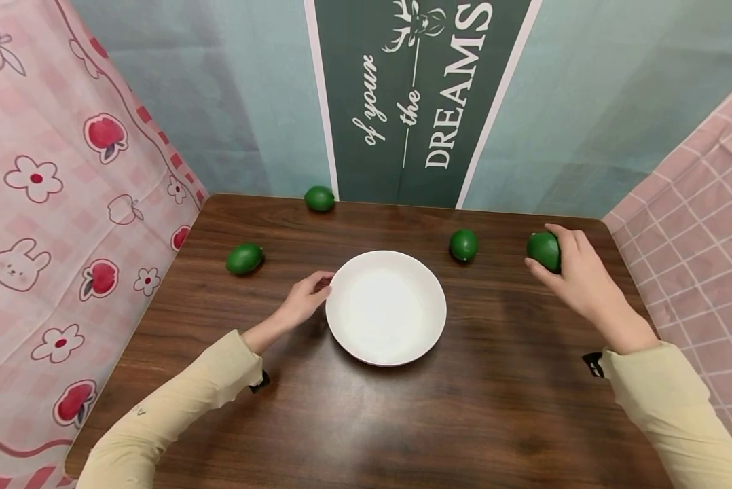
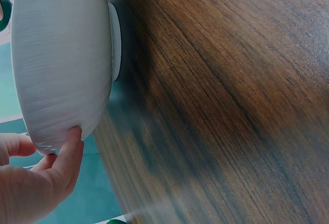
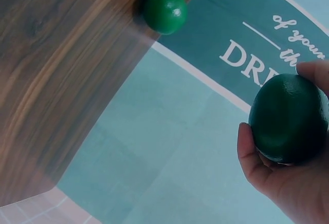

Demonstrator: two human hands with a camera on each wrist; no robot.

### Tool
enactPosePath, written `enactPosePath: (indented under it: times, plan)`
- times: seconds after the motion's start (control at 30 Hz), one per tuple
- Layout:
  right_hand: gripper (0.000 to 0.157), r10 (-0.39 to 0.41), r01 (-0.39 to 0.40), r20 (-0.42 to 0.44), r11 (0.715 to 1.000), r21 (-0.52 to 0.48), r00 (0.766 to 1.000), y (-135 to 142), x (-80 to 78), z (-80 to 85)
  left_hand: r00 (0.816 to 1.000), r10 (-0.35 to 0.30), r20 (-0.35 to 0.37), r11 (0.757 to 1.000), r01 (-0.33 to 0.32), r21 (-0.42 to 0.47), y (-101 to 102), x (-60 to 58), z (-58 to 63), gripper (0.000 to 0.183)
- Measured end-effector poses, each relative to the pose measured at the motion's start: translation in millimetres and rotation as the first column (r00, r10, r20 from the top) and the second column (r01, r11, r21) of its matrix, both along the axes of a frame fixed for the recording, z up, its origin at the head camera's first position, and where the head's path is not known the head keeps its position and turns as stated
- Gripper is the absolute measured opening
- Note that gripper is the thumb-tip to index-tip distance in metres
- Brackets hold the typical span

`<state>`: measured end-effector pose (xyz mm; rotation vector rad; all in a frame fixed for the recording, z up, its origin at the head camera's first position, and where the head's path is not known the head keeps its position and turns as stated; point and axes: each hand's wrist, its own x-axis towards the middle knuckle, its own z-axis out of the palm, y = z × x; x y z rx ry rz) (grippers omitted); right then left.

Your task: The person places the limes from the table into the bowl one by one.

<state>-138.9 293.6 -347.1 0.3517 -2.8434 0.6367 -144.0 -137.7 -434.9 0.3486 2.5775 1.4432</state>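
"What are the hands doing?"

"They're working well apart. The left hand [image 1: 303, 303] is pinching the white bowl [image 1: 384, 309] by its rim, near 10 o'clock; the right hand [image 1: 581, 280] is clasping a green lime [image 1: 543, 251], out beyond the bowl's 2 o'clock."

"And the bowl is sitting mid-table [image 1: 372, 428]?"

"Yes, with 3 other limes [image 1: 464, 245] lying at 10, 11 and 2 o'clock from it."

"How is that fruit handling?"

"I'm guessing light and firm, the glossy skin being slightly slippery, so thumb and fingers are best cupping its widest part."

"The bowl?"

"It's looking stiff, possibly brittle; I'd be steadying it at 9 o'clock, fingers supporting the outer wall."
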Motion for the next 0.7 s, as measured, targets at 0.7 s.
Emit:
enactPosePath:
  times: [0.7]
  plan:
    - [0.062,0.092,-0.092,0.028,0.996,0.016,0.995,-30.2,-16.4,14.8,1.000,0.008,0.020,1.000,-0.008,-0.006,2.0,-7.2,4.3,0.032]
